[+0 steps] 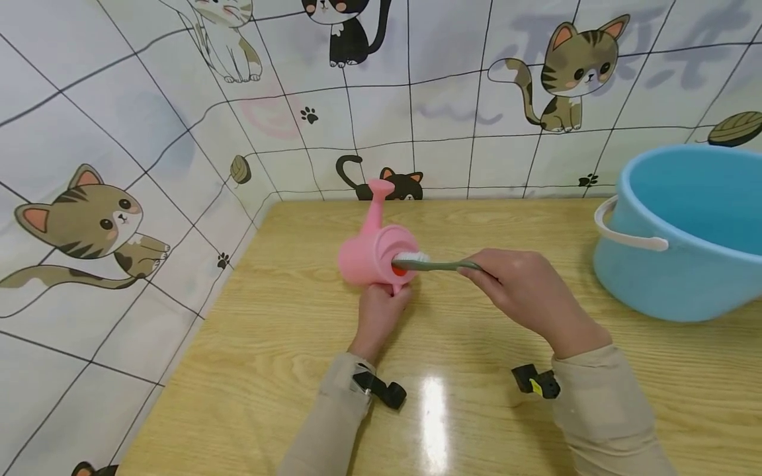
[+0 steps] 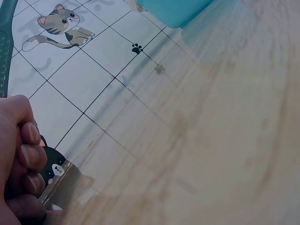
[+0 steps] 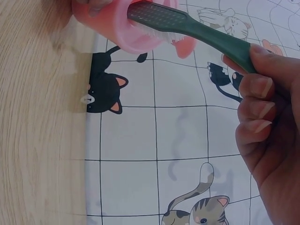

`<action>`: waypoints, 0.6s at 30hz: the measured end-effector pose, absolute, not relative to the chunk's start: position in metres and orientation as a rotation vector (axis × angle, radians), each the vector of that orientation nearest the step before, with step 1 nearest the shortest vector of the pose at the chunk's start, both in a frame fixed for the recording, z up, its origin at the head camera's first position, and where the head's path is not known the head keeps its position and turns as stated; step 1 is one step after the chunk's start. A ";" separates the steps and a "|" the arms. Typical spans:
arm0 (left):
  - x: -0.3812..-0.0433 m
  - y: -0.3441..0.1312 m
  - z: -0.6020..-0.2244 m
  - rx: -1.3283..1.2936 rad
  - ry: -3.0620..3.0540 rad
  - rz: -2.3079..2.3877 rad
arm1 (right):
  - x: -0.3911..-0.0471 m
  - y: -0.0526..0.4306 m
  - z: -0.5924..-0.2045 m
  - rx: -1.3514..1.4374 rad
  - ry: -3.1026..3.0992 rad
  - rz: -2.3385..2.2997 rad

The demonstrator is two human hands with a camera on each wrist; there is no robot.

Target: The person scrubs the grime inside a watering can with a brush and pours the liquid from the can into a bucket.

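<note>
A pink watering can [image 1: 356,261] lies tipped over the table, its spout towards the wall and its round opening turned to the right. From below, my left hand [image 1: 380,314] grips it by the handle side; the fingers are curled in the left wrist view, where the can is out of sight. My right hand [image 1: 530,291] holds a green scrub brush [image 1: 440,266] by the end of its handle. The white bristles [image 3: 164,35] face partly out of the opening, and the tip of the brush head reaches inside the can. Something red shows within.
A light blue bucket [image 1: 667,284] with a white handle [image 1: 631,239] stands on the wooden table [image 1: 286,396] at the right. Behind and to the left rise walls [image 1: 440,112] covered in cat-patterned sheeting. Small black cameras sit at both wrists.
</note>
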State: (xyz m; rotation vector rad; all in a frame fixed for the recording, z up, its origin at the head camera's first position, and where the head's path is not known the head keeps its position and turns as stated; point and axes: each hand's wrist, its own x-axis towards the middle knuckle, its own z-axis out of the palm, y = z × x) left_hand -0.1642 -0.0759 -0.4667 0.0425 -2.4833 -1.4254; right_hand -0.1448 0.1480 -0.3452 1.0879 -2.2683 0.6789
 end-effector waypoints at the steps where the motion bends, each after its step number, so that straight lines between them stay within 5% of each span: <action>1: -0.164 -0.076 -0.467 0.045 -2.486 -1.425 | -0.145 0.148 -0.345 1.091 -2.269 0.680; 18: -0.169 -0.092 -0.469 0.188 -2.323 -1.560 | -0.138 0.167 -0.329 0.973 -2.210 0.716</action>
